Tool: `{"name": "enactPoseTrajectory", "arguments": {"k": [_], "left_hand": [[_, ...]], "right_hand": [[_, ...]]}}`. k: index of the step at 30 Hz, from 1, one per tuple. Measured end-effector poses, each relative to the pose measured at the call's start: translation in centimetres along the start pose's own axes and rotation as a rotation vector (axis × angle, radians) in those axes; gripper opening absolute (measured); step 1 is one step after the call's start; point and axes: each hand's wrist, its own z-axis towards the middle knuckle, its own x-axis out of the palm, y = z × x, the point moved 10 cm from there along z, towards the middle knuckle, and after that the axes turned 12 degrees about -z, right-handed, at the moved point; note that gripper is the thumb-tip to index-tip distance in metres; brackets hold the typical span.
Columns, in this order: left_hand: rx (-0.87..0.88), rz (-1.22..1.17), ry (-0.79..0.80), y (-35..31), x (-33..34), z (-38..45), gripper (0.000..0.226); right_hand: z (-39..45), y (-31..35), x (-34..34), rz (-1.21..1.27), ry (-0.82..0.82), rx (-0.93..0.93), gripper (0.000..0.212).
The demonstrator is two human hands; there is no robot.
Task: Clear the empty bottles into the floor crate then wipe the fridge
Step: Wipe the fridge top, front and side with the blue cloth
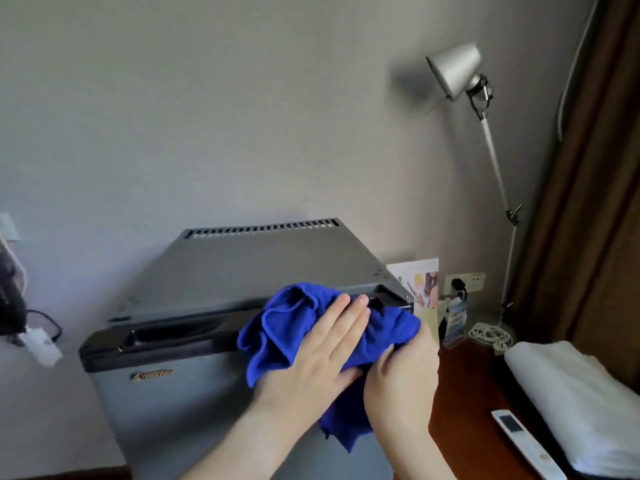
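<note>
Both hands: left (322, 348) flat on blue cloth (277, 327), right (401, 372) gripping it; sweep fridge (221, 271) top with overlapping strokes.

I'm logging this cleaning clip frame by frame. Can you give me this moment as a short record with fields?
stage: wiping, no bottles in view
cloth: blue cloth, bunched at the fridge's front top edge
left hand: left hand flat on the cloth, fingers extended
right hand: right hand closed on the cloth's right end
fridge: grey mini fridge, door shut, top bare
beside fridge: white remote and folded white towel on the wooden desk
crate: not visible
</note>
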Motion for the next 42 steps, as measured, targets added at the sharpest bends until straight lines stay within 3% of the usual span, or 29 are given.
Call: {"name": "enactPoseTrajectory", "arguments": {"k": [3, 5, 9, 12, 16, 19, 24, 26, 28, 30, 32, 34, 42], "left_hand": [[-0.159, -0.26, 0.064, 0.8, 0.3, -0.8, 0.041], [-0.215, -0.414, -0.028, 1.5, -1.5, -0.9, 0.028], [-0.377, -0.521, -0.26, 4.9, -8.1, -2.7, 0.03], [-0.536, -0.619, -0.372, 8.5, -13.1, -5.2, 0.03], [-1.05, -0.968, -0.43, 14.6, -17.7, -10.3, 0.035], [-1.243, -1.142, -0.455, 18.5, -20.2, -13.8, 0.033], [-1.352, -1.196, -0.485, 24.9, -25.6, -19.8, 0.021], [-1.406, -1.196, -0.418, 27.3, -27.2, -22.1, 0.013], [-1.486, -1.26, -0.258, 29.0, -27.9, -24.4, 0.007], [-1.538, -1.36, -0.054, 30.1, -28.1, -27.0, 0.015], [-1.524, -1.439, 0.157, 31.0, -28.6, -29.3, 0.018], [-1.48, -1.469, 0.271, 32.8, -29.1, -31.5, 0.018], [-1.347, -1.494, 0.067, 44.0, -32.1, -35.9, 0.03]], "right_hand": [[-2.5, 0.9, -2.6, 0.117, 0.035, 0.013, 0.039], [-3.4, 3.6, -5.4, 0.155, 0.002, -0.016, 0.032], [-6.5, 10.6, -9.4, 0.257, 0.03, -0.103, 0.027], [-8.5, 15.1, -10.1, 0.323, 0.113, -0.159, 0.04], [-11.6, 23.1, -9.1, 0.313, 0.335, -0.325, 0.042], [-13.8, 27.5, -8.4, 0.323, 0.416, -0.38, 0.037], [-19.7, 34.5, -5.9, 0.368, 0.506, -0.43, 0.022], [-22.1, 37.4, -4.7, 0.387, 0.522, -0.457, 0.011], [-24.4, 40.3, -3.7, 0.4, 0.528, -0.498, 0.012], [-26.4, 43.1, -3.0, 0.399, 0.518, -0.547, 0.007], [-28.3, 45.8, -2.5, 0.374, 0.49, -0.605, 0.005], [-30.0, 48.4, -1.8, 0.34, 0.462, -0.642, 0.007], [-33.1, 55.3, 2.4, 0.344, 0.398, -0.535, 0.007]]}}
